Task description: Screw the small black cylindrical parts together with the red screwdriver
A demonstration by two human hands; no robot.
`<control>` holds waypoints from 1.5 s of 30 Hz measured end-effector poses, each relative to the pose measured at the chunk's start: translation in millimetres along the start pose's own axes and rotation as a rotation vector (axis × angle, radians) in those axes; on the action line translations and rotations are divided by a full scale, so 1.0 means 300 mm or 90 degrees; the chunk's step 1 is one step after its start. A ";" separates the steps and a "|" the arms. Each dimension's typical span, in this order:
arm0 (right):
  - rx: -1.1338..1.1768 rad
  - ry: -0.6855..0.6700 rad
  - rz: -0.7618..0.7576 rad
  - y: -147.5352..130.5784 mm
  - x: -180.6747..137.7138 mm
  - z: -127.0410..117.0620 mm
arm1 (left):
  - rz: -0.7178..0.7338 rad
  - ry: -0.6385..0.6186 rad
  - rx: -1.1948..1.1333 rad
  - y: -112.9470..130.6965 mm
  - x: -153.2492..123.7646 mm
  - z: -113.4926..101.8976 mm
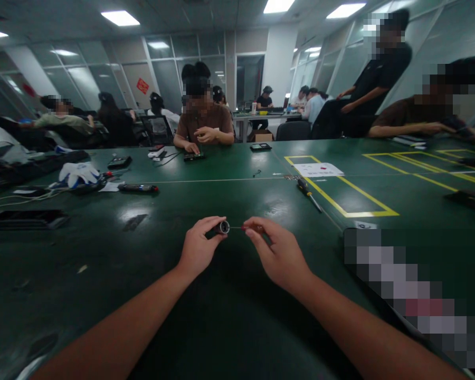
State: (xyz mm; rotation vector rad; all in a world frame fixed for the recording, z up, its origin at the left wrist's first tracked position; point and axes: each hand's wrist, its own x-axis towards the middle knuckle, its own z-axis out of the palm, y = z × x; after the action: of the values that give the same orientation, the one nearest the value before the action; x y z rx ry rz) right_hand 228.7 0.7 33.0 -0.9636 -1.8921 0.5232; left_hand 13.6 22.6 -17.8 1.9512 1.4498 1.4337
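Note:
My left hand point(200, 245) is closed around a short dark cylinder with a metallic rim point(224, 227). The cylinder's round end shows between thumb and fingers, facing right and toward me. My right hand point(275, 248) pinches a thin rod with a red end point(243, 228). The rod's slender shaft points left at the cylinder's end. Whether its tip touches the cylinder is too small to tell. Both hands are raised over the green table point(158, 311). My right fingers hide most of the red part.
A screwdriver point(309, 195) lies beyond my right hand, near a paper sheet point(319, 169) and yellow tape outlines. At left are a dark pen-shaped tool point(138, 188), white gloves point(79, 174) and a black tray point(26, 219). A person point(203, 116) works across the table.

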 end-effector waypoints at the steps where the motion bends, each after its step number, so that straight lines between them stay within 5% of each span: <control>1: -0.024 -0.020 -0.037 -0.005 -0.003 0.000 | -0.005 0.002 -0.002 0.000 0.001 -0.001; 3: -0.045 -0.032 -0.055 -0.012 -0.008 0.001 | -0.011 0.002 -0.003 0.001 0.001 -0.002; 9: 0.027 0.074 0.121 0.008 0.006 0.005 | 0.002 -0.024 -0.004 0.017 -0.008 0.001; 39: -0.112 0.024 -0.005 -0.017 0.008 -0.022 | 0.010 -0.092 0.025 0.018 -0.009 0.003; 45: -0.059 0.009 0.047 -0.019 0.009 -0.018 | 0.004 -0.090 0.020 0.031 -0.014 0.007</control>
State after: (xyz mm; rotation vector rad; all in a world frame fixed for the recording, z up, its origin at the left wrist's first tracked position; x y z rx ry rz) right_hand 230.3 -0.9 41.0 -1.0979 -1.8869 0.4739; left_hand 20.3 15.6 -14.2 2.0338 1.4120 1.2539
